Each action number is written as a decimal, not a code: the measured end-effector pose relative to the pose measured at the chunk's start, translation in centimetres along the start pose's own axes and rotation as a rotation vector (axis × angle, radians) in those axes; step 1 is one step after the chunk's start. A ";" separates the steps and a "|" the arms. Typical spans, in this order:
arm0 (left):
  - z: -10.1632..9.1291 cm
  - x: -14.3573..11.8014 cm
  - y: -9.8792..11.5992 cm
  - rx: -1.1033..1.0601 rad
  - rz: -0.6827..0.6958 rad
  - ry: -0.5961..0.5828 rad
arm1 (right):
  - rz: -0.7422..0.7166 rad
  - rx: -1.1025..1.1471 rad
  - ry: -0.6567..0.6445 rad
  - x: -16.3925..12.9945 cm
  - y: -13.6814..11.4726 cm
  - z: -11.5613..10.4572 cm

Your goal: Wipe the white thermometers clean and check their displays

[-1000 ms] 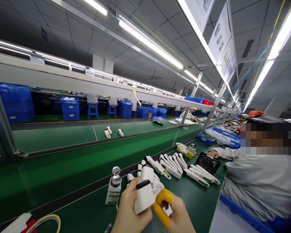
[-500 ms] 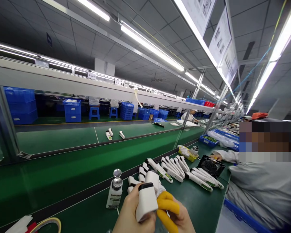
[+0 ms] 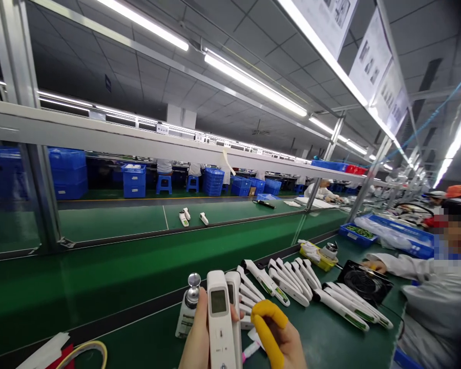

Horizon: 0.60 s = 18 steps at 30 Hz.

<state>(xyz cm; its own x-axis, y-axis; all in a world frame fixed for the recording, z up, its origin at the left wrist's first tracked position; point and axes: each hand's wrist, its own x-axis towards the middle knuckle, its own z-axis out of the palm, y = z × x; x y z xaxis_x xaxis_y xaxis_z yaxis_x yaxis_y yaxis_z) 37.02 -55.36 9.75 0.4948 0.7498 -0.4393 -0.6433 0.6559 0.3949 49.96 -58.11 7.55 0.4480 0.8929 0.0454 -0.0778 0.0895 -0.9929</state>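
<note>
My left hand [image 3: 195,343] holds a white handheld thermometer [image 3: 219,320] upright, its small grey screen facing me. A second white unit [image 3: 233,292] stands just behind it. My right hand [image 3: 282,341] is beside it with a yellow finger cot [image 3: 267,325] on the forefinger; a white and pink item [image 3: 250,348] shows beneath it, and I cannot tell whether the hand grips it. A small white bottle with a metal pump top [image 3: 188,307] stands on the green bench just left of my hands.
Several white thermometers [image 3: 292,279] lie in a row on the green bench [image 3: 146,333]. A co-worker in white [image 3: 438,302] sits at the right by a black fan [image 3: 363,282]. A green conveyor belt [image 3: 138,261] runs behind. Blue bins [image 3: 392,230] stand further right.
The thermometer has been turned in my left hand so its screen faces me and stands upright. The view has swung to the left.
</note>
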 end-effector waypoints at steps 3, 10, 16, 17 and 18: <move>0.9 -0.2 0.2 -0.043 0.012 0.068 | 0.163 0.065 -0.020 0.1 0.5 0.7; 0.9 0.3 -0.9 -0.107 0.009 0.204 | 0.488 0.125 -0.054 -1.1 0.6 0.4; 0.7 0.6 -2.4 0.000 0.084 0.203 | 0.465 0.187 -0.023 -1.5 0.8 -1.2; 0.7 0.6 -2.6 0.014 0.079 0.179 | 0.486 0.223 -0.035 -1.5 0.8 -1.5; 0.6 0.5 -2.8 0.030 0.071 0.163 | 0.516 0.263 -0.053 -1.6 0.9 -1.9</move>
<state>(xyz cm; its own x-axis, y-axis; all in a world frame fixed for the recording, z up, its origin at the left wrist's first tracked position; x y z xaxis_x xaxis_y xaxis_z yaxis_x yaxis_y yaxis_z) 39.43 -56.73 8.93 0.3458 0.7719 -0.5335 -0.6544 0.6058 0.4525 50.83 -60.27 6.37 0.2492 0.8702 -0.4251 -0.4957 -0.2625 -0.8278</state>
